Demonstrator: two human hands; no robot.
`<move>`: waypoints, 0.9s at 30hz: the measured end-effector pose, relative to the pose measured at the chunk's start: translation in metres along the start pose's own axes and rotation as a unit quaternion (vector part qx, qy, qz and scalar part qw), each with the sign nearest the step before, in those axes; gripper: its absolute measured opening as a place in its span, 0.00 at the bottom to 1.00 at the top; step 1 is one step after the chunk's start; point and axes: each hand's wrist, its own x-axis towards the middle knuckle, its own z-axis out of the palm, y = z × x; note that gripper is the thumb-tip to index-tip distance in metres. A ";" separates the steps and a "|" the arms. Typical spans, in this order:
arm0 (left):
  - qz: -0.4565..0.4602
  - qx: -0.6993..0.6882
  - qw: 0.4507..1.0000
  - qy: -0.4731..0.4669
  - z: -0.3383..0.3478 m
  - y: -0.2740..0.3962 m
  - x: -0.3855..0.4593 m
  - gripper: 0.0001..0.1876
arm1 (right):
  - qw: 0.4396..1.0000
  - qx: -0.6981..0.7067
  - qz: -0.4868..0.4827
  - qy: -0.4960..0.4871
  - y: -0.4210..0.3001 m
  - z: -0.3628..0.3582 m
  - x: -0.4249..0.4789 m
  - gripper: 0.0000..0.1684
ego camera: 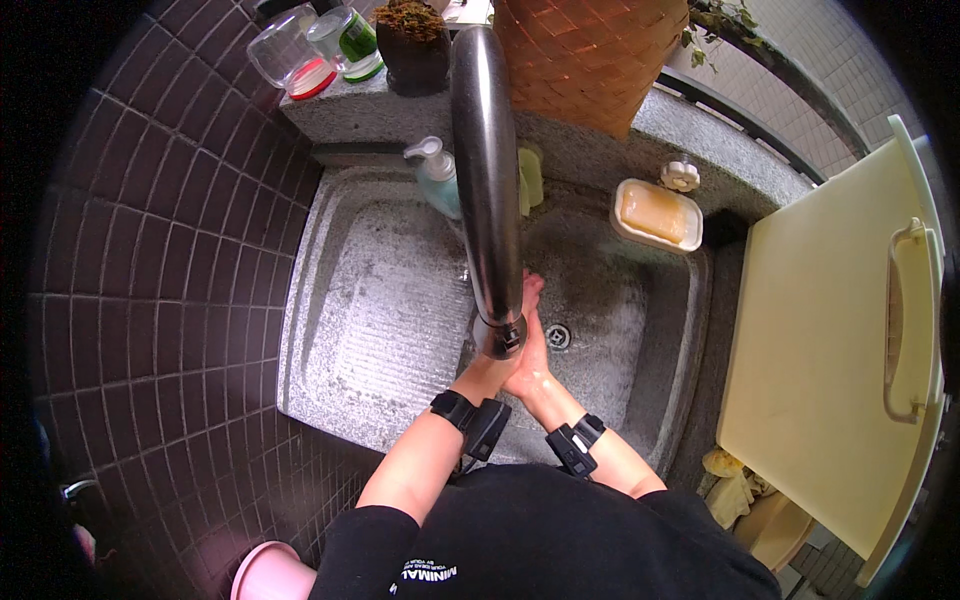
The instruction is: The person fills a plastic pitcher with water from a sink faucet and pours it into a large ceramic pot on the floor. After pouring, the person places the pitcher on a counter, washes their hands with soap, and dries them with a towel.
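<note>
My left hand [490, 369] and my right hand [535, 352] are together beneath the dark metal faucet [486, 172], over the grey stone sink [390, 337]. The faucet's spout covers nearly all of my left hand; only the part near the wrist shows. Along the right side of the spout, the edge of my right hand and a few fingertips stick out, and that wrist looks wet. No object shows in either hand, though the space between them is hidden. A round metal drain [558, 337] lies just right of my right hand. Each wrist wears a black strap with a small device.
Behind the sink stand a pump bottle [439, 180] and a soap dish [654, 237] holding a soap bar [654, 212]. Glass jars [291, 56] and a woven basket [585, 60] sit on the ledge. A cream-coloured panel with a handle [894, 322] rises at right; a tiled wall [187, 247] borders the left.
</note>
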 end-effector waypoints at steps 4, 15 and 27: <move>0.075 0.208 0.974 -0.046 -0.024 0.021 -0.001 0.13 | 0.979 -0.179 0.010 0.095 0.011 0.051 -0.009 0.26; 0.350 0.688 0.636 -0.016 -0.070 0.064 0.090 0.09 | 0.938 -0.269 0.096 0.196 -0.009 -0.007 -0.020 0.24; 0.388 0.686 0.614 0.039 -0.013 0.128 0.068 0.13 | 0.893 -0.293 0.139 0.313 0.001 -0.007 -0.047 0.20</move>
